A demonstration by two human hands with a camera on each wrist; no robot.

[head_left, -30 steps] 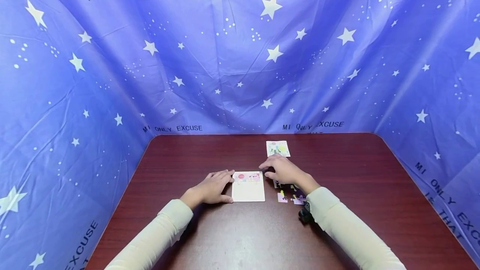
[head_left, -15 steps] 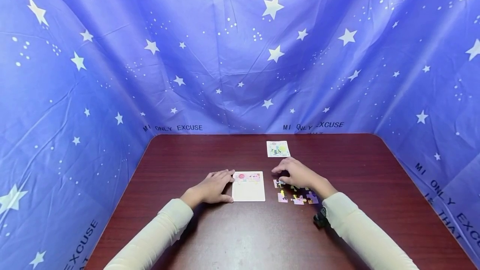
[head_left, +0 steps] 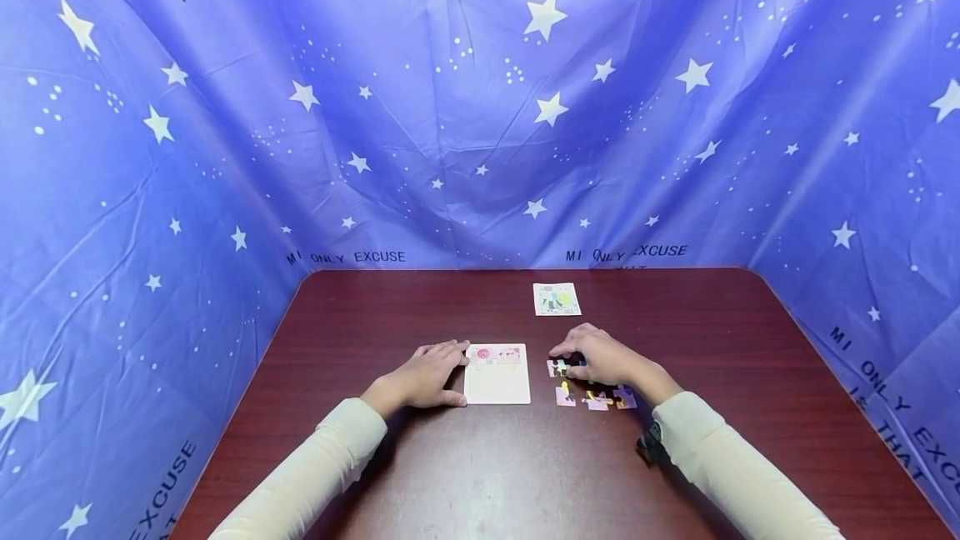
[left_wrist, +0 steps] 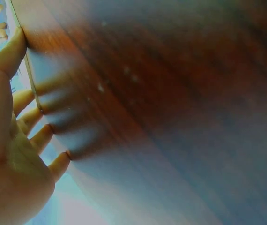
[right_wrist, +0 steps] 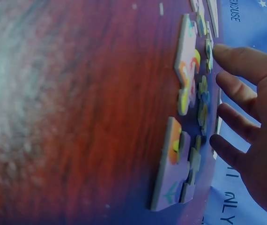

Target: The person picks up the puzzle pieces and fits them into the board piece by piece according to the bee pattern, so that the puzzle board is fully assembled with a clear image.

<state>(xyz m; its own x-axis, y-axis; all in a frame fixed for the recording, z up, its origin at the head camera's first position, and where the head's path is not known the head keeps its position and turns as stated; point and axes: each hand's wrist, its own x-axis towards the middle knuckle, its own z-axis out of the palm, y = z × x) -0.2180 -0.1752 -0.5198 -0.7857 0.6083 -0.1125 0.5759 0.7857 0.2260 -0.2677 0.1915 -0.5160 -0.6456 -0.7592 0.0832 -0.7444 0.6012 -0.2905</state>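
My left hand (head_left: 424, 377) lies flat on the dark red table (head_left: 697, 332), its fingertips and thumb against the left edge of a white puzzle board (head_left: 497, 377). A few pink pieces fill the board's top row. The left wrist view shows that left hand (left_wrist: 23, 91) with straight fingers (left_wrist: 28, 119) touching the board's thin edge (left_wrist: 32, 84). My right hand (head_left: 592, 354) hovers over several loose purple puzzle pieces (head_left: 595, 397) right of the board. In the right wrist view the right hand (right_wrist: 222, 93) is spread with fingers (right_wrist: 234, 122) just above the pieces (right_wrist: 186, 70), holding nothing.
A small picture card (head_left: 557, 299) lies farther back on the table, beyond my right hand. A blue star-printed cloth (head_left: 480, 107) walls in the table at the back and on both sides. A black wrist mount (head_left: 649, 445) sits under my right sleeve.
My right hand has moved from beside the board's top right corner rightward and nearer to me, over the loose pieces. The left hand and board have stayed still.
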